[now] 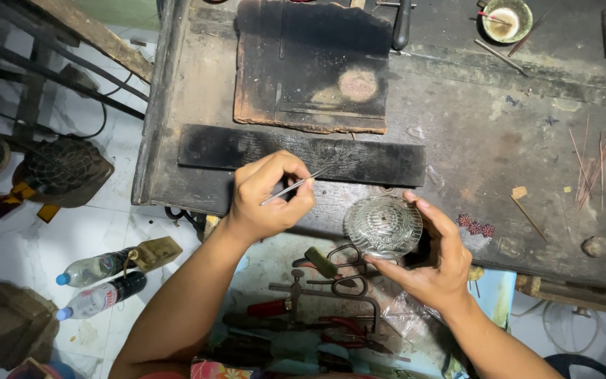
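Observation:
My left hand (269, 196) pinches thin metal tweezers (294, 187), their tip pointing right over the edge of a dark wooden workbench (457, 119). My right hand (435, 254) cups a round, domed silver filigree piece (384, 226) from below and from the right, held at the bench's near edge. The tweezers' tip is a little to the upper left of the piece, not touching it.
A charred board (311, 67) and a black wooden strip (247, 149) lie on the bench. A small bowl (506, 19), thin wire rods (587, 168) and a patch of red beads (476, 226) are at right. Scissors, pliers and a saw frame (320, 291) lie below. Two plastic bottles (99, 281) rest on the floor.

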